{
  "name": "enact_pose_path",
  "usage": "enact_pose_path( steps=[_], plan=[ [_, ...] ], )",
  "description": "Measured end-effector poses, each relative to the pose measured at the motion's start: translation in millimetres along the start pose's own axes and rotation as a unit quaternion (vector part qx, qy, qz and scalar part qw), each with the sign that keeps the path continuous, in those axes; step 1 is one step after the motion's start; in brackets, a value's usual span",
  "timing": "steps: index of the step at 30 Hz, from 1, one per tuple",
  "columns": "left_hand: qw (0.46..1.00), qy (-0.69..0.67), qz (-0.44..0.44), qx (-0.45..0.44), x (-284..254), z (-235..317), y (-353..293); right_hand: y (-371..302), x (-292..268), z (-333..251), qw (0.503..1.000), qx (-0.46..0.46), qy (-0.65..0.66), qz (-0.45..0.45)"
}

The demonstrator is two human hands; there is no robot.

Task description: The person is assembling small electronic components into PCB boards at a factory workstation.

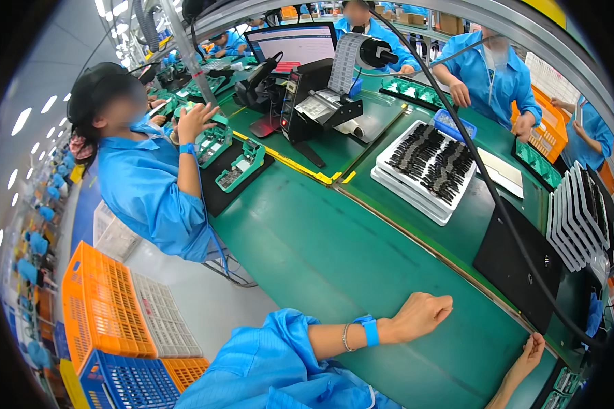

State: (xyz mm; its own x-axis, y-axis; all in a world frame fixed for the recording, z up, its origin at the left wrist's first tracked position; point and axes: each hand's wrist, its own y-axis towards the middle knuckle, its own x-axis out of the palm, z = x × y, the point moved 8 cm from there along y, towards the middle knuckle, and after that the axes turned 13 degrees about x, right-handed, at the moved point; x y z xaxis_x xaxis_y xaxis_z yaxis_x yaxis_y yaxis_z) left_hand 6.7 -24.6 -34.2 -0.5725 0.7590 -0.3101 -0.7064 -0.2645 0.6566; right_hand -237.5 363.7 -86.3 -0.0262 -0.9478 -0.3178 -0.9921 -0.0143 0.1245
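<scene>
My left hand (419, 317) rests over the green tabletop (320, 238) in a loose fist, and nothing shows in it. A blue strap and a thin metal bracelet circle that wrist. Farther right, my right hand (527, 356) is by the raised seam of the bench, close to the lower corner of a black mat (518, 262). Its fingers are curled in, and no object shows between them. Green fixtures with parts (565, 383) lie at the lower right, beside the right hand.
Stacked white trays (416, 208) hold rows of black parts. More white trays (573, 225) stand on edge at right. A black cable (488, 170) crosses the view. A label printer (314, 102) and monitor (293, 46) stand behind. Co-workers sit left and opposite; orange crates (106, 300) are lower left.
</scene>
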Motion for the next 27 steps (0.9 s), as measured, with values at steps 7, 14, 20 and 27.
enact_pose_path(
  steps=[7,14,20,27],
  plan=[
    [0.999,-0.03,-0.014,-0.019,-1.1,2.8,-0.4,-5.0,6.0,-4.4,0.999,0.036,-0.016,0.006],
    [0.999,-0.04,-0.035,-0.01,3.5,4.4,-0.4,13.4,-4.1,14.3,1.0,0.011,-0.024,0.012],
    [0.999,0.006,-0.032,0.035,3.8,3.0,-2.6,10.8,2.1,15.0,0.999,0.021,-0.029,0.008],
    [0.999,-0.005,-0.045,0.017,0.9,14.1,4.1,12.9,-2.4,16.9,1.0,0.007,-0.028,0.006]
  ],
)
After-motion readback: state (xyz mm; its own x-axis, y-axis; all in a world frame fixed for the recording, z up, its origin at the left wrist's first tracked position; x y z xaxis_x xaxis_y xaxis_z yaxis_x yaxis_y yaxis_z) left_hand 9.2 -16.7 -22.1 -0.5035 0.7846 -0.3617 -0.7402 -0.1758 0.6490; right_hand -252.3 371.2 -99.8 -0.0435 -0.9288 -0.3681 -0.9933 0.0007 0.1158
